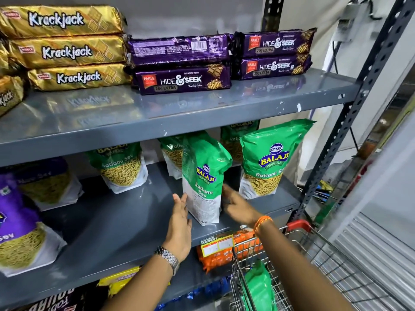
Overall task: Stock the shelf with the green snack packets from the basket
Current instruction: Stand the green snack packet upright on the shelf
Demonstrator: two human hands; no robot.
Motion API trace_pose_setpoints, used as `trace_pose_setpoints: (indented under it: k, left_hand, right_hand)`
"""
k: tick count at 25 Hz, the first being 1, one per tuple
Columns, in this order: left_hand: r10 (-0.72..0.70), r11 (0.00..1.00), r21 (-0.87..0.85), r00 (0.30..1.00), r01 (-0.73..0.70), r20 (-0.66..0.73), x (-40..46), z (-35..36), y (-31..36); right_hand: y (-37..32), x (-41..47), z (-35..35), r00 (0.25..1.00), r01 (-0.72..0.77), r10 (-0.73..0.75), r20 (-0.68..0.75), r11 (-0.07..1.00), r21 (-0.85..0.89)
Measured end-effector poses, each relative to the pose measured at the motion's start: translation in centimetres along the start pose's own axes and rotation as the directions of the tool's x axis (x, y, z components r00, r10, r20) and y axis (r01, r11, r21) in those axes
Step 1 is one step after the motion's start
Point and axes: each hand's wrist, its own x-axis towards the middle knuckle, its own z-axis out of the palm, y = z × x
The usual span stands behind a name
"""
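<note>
Left hand (179, 227): open and flat, fingertips just touching the left edge of the standing packet, steadying rather than grasping.
Packet in hand (203, 187): a green snack packet upright near the front lip of the middle shelf (125, 223), turned edge-on so its face looks left, not out to the aisle.
Right hand (238, 205): fingers loosely spread at the packet's right side, near or brushing it; blurred, so I cannot tell whether it grips anything.
Basket (298, 234): wire, red-handled, below right of the shelf, with at least one green packet (258, 286) left inside.
Doing the step well: in my judgement the packet wants turning so its printed face looks forward like its right-hand neighbour (267, 160). Then seat its flat base fully on the shelf and ease both palms away together so it does not topple.
Count, green packets on the shelf: five in view, namely one at the left, two at the back, the one being set, and one at the right.
Count, purple packets (20, 223): two, at the far left of the same shelf.
Count, upper shelf: Krackjack packs (67, 51), three stacked plus part of another stack at the left edge; Hide & Seek packs (183, 80), four.
</note>
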Motion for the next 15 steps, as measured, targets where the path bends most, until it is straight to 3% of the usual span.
trace_pose_setpoints:
  k: [5,10,15]
  left_hand:
    - [-0.064,0.993,-0.089,0.995,0.072,0.082,3.1,1.0,2.1]
    - [-0.042,0.998,-0.053,0.999,0.041,-0.014,1.9,0.0,2.6]
    - [0.108,0.994,0.028,0.994,-0.107,-0.018,-2.2,0.7,-1.6]
  right_hand:
    - [2.2,-2.0,3.7,0.996,0.022,-0.021,-0.084,1.000,0.013]
    - [2.0,-2.4,2.5,0.967,-0.101,0.117,-0.228,0.992,0.079]
    - [-0.7,0.4,0.2,0.989,-0.036,0.039,-0.144,0.999,0.023]
